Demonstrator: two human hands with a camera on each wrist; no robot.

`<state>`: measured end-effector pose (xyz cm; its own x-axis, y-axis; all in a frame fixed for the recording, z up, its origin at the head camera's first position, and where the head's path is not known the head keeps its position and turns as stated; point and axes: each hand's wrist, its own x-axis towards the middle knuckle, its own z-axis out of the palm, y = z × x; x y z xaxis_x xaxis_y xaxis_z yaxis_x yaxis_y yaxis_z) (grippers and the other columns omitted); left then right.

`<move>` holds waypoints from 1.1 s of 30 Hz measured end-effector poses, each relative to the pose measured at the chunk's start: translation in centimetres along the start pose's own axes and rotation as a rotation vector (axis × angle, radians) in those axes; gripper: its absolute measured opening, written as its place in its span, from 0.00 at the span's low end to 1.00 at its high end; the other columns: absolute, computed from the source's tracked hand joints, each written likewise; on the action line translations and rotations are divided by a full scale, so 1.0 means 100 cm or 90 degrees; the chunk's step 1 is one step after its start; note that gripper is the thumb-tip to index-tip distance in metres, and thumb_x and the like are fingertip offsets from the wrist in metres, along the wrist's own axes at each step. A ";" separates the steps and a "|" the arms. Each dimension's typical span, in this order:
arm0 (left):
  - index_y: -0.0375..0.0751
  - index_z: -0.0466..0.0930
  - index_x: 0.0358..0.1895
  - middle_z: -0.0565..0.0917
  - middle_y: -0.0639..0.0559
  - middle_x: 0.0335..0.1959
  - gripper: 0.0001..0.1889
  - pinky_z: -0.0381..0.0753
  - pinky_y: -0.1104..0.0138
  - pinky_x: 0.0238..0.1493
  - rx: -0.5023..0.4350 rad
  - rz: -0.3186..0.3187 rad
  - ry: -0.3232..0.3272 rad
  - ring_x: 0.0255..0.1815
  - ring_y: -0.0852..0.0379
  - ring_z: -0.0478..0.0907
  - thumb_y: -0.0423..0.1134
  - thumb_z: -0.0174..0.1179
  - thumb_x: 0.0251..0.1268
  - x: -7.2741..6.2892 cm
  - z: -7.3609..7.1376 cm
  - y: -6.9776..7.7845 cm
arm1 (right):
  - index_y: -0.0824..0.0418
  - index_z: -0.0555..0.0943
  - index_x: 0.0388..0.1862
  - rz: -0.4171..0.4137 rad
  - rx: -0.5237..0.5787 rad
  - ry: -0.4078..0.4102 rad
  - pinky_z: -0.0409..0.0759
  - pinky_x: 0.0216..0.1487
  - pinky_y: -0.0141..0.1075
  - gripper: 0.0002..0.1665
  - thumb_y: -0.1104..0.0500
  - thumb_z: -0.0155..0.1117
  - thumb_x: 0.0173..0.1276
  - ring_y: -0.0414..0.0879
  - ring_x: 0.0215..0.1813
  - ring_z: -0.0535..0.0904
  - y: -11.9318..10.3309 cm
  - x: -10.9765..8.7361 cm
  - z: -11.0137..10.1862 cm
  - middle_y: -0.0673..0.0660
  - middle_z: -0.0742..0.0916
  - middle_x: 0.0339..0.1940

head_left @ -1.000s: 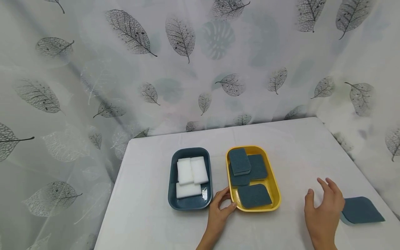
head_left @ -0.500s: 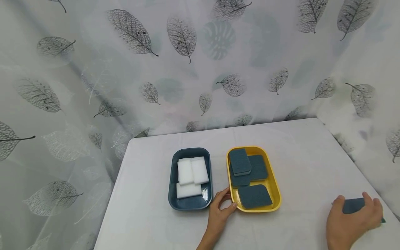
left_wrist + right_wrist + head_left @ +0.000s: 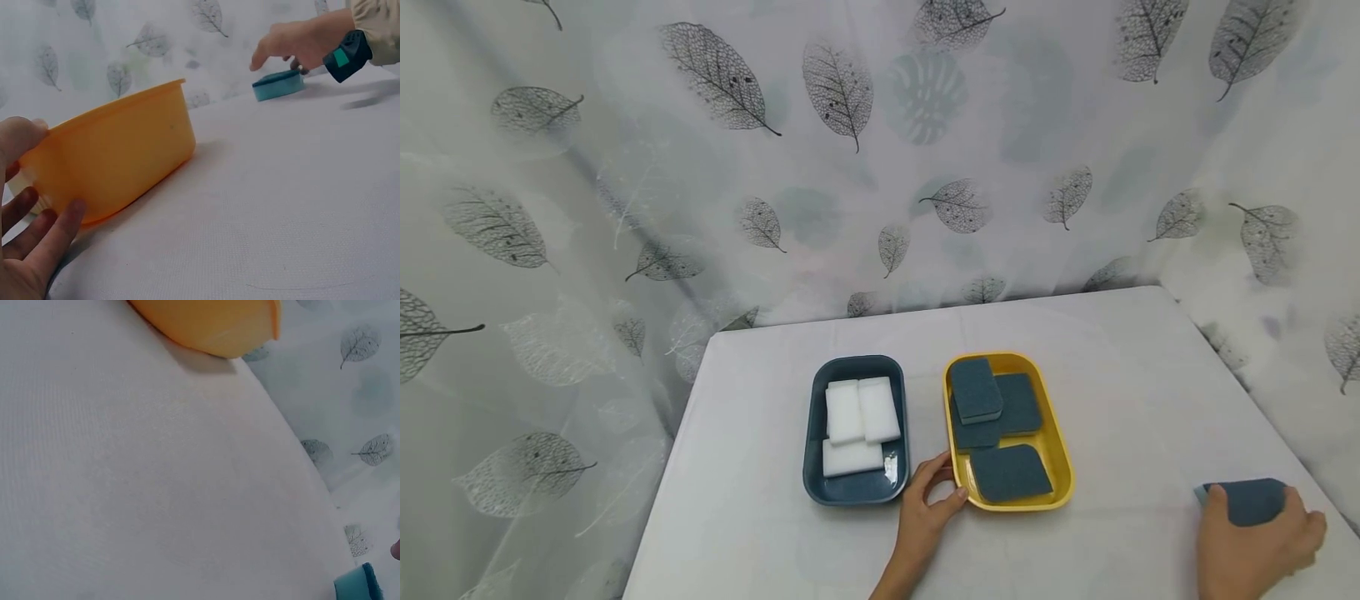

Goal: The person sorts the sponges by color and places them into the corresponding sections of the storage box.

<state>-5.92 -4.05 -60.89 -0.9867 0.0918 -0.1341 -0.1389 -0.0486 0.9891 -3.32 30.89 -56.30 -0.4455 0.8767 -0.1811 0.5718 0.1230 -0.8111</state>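
My left hand [image 3: 922, 506] holds the near left corner of a yellow tray [image 3: 1063, 467], thumb and fingers against its outer wall. Inside that tray lie several sponges with dark teal tops; one sponge [image 3: 976, 388] rests on top of others. At the far right of the head view, my right hand [image 3: 1255, 542] has its thumb and fingers on either side of another dark-topped sponge [image 3: 1255, 502]. This sponge [image 3: 279, 87] shows a lighter teal side in the left wrist view. The right hand hides part of it. In the right wrist view only a corner of the sponge [image 3: 356, 586] appears.
A dark blue tray [image 3: 857, 493] with white sponges [image 3: 853, 457] stands just left of the left hand. White cloth [image 3: 1135, 400] covers the table, and a leaf-patterned curtain [image 3: 865, 192] hangs behind it and along its sides.
My right hand has moved right, from beside the lone sponge to around it. The sponge has shifted slightly left. My left hand and both trays have stayed in place.
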 end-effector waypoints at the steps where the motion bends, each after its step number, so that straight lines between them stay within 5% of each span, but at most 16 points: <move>1: 0.52 0.78 0.71 0.80 0.46 0.64 0.30 0.85 0.72 0.51 0.001 -0.004 0.000 0.62 0.57 0.78 0.36 0.71 0.65 0.000 0.000 0.000 | 0.60 0.46 0.86 -0.005 -0.001 0.005 0.39 0.87 0.57 0.44 0.59 0.50 0.77 0.59 0.87 0.37 0.002 0.000 0.001 0.59 0.42 0.87; 7: 0.52 0.77 0.71 0.79 0.49 0.64 0.30 0.85 0.72 0.50 0.003 -0.010 -0.003 0.62 0.59 0.78 0.37 0.71 0.65 0.000 0.000 0.001 | 0.61 0.50 0.85 -0.007 -0.016 0.020 0.39 0.87 0.59 0.42 0.61 0.51 0.75 0.58 0.85 0.34 0.009 0.001 0.002 0.62 0.46 0.86; 17: 0.50 0.78 0.70 0.80 0.47 0.63 0.30 0.85 0.72 0.50 0.007 -0.015 0.003 0.61 0.59 0.78 0.38 0.72 0.64 0.000 -0.001 0.000 | 0.57 0.46 0.87 0.101 -0.119 -0.019 0.40 0.83 0.69 0.46 0.55 0.53 0.76 0.69 0.86 0.37 0.011 0.004 -0.005 0.58 0.39 0.87; 27: 0.57 0.78 0.70 0.79 0.52 0.63 0.30 0.85 0.72 0.48 0.010 -0.039 0.002 0.62 0.58 0.78 0.38 0.72 0.64 -0.002 0.000 0.003 | 0.57 0.41 0.87 0.107 -0.213 -0.068 0.45 0.82 0.71 0.52 0.51 0.58 0.74 0.75 0.85 0.39 0.020 0.015 -0.013 0.62 0.36 0.87; 33: 0.57 0.78 0.70 0.79 0.52 0.63 0.30 0.85 0.72 0.48 0.007 -0.029 -0.002 0.62 0.59 0.78 0.38 0.71 0.64 -0.002 -0.001 0.002 | 0.57 0.45 0.87 0.082 -0.198 -0.052 0.44 0.83 0.69 0.52 0.49 0.59 0.73 0.74 0.85 0.40 0.026 0.016 -0.011 0.61 0.39 0.87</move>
<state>-5.78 -4.13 -60.65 -0.9791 0.0970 -0.1788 -0.1828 -0.0340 0.9826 -1.80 33.13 -58.11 -0.4025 0.8555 -0.3258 0.8043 0.1605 -0.5722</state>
